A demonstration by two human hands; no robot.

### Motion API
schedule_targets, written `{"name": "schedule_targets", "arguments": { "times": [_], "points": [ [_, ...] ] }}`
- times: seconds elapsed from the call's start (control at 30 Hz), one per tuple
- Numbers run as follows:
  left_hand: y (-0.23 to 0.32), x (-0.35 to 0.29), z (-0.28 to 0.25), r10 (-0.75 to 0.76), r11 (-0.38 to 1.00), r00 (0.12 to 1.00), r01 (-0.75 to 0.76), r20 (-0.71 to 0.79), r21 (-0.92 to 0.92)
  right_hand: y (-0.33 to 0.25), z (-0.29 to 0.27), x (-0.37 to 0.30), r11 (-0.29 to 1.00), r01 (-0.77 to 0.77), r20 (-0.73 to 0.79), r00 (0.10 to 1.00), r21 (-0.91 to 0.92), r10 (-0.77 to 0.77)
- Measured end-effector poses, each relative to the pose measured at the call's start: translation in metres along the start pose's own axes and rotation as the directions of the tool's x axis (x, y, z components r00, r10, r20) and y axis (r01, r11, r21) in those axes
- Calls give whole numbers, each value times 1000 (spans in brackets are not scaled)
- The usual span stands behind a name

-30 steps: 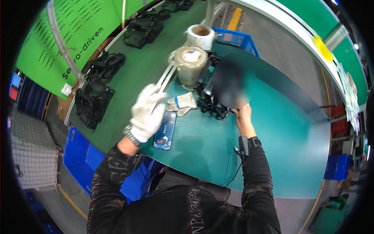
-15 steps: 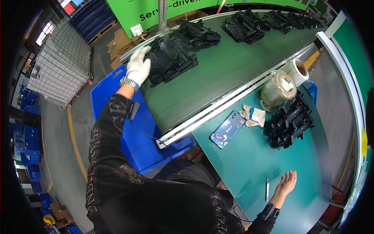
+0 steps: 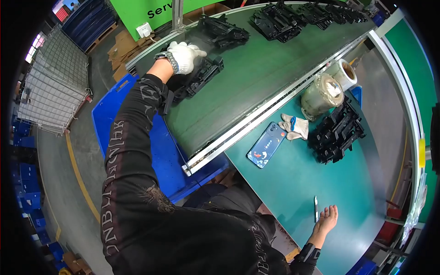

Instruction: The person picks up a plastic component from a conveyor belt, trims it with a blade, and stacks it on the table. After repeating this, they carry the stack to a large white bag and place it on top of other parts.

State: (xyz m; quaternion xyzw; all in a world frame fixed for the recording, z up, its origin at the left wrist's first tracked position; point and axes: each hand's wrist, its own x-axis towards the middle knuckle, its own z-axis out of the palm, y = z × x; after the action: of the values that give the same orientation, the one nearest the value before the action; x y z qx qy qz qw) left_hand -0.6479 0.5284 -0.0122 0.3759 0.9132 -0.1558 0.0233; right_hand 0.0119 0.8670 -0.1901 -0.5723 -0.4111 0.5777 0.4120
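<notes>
My left hand [image 3: 182,57], in a white glove, reaches over the nearest black plastic assembly [image 3: 201,78] on the green conveyor belt. Its fingers look apart, one of them stretched to the right, and the hand covers part of the assembly. Whether it touches the piece is hard to tell. Over the green table, my bare right hand [image 3: 327,220] is open with its fingers extended and nothing in it. Close beside its fingers lies a slim pale craft knife or pen [image 3: 316,208].
On the table [image 3: 275,192] are a phone [image 3: 266,145], a glove [image 3: 295,127], another black assembly [image 3: 338,132] and tape rolls [image 3: 322,96]. More assemblies [image 3: 277,22] sit along the belt [image 3: 247,78]. A blue bin [image 3: 160,151] stands left, a wire cage [image 3: 55,82] beyond.
My left hand has shifted right, from the assembly's left edge to over it. My right hand has moved slightly left, closer to the slim pale tool. The whole view has shifted a little.
</notes>
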Motion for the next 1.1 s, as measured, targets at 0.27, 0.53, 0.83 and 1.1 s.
{"name": "schedule_targets", "arguments": {
  "times": [0.27, 0.53, 0.83, 1.1],
  "points": [
    [22, -59, -30, -57, 995, 998, 58, 13, -76, -1, 5, -11, 999, 31, 40, 999, -13, -30],
    [9, -30, 31, 140, 987, 945, -109, -296, 120, 1, 10, -25, 999, 24, 86, 996, -44, -20],
    [39, -55, 12, 58, 993, 998, -61, -29, -99, 21, -31, -41, 998, 53, 29, 998, -44, -51],
    [39, -147, 29, -194, 916, 957, 97, -217, -390, 32, -42, -33, 992, 119, 37, 992, 31, -120]
  ]
}}
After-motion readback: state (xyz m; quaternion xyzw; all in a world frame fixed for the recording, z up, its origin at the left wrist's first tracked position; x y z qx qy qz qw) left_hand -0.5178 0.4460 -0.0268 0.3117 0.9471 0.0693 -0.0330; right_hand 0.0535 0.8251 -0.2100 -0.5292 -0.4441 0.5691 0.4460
